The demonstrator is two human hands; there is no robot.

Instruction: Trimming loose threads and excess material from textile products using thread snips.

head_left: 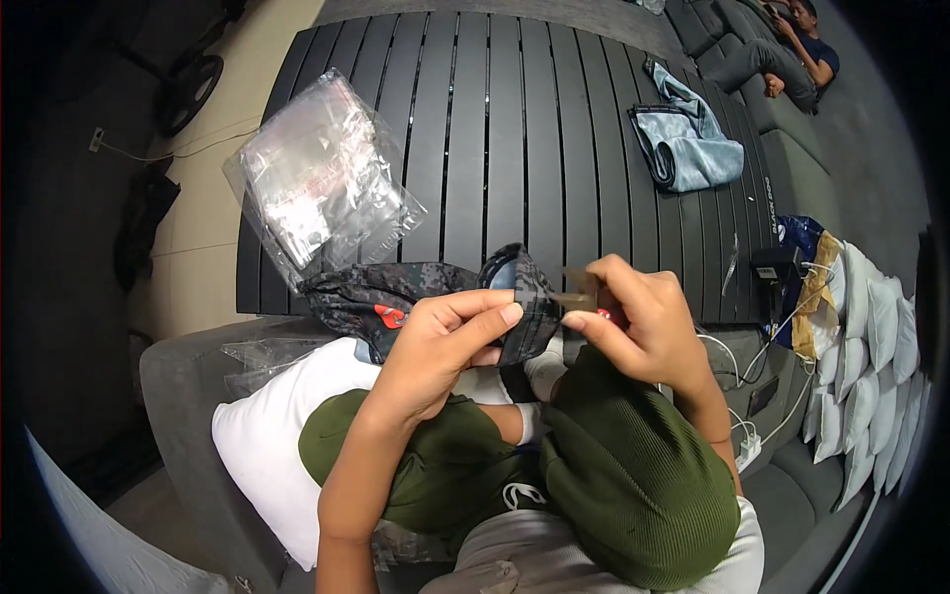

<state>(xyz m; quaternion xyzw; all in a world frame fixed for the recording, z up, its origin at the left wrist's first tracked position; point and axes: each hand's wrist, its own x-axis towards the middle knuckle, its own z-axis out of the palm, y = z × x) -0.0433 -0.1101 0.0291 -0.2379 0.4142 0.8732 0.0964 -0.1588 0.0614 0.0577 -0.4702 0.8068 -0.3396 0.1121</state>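
Note:
Above my lap lies a dark camouflage-patterned cloth piece (435,280) with a small red patch (390,316). Its tube-shaped end (535,297) stands up and shows a blue-grey inside. My left hand (447,335) is closed on the edge of that end, thumb on top. Just to its right, my right hand (638,315) is closed round a small brownish blurred object (582,287), whose narrow end comes up to the cloth. A spot of red shows by the right fingers. Motion blur hides what kind of object it is.
A black slatted table (510,129) spans the area ahead. On it lie clear plastic bags (327,168) at left and folded light-blue cloth (688,148) at far right. White packages (856,346), cables and a power strip (749,450) are at right. Another person (792,59) sits on a far sofa.

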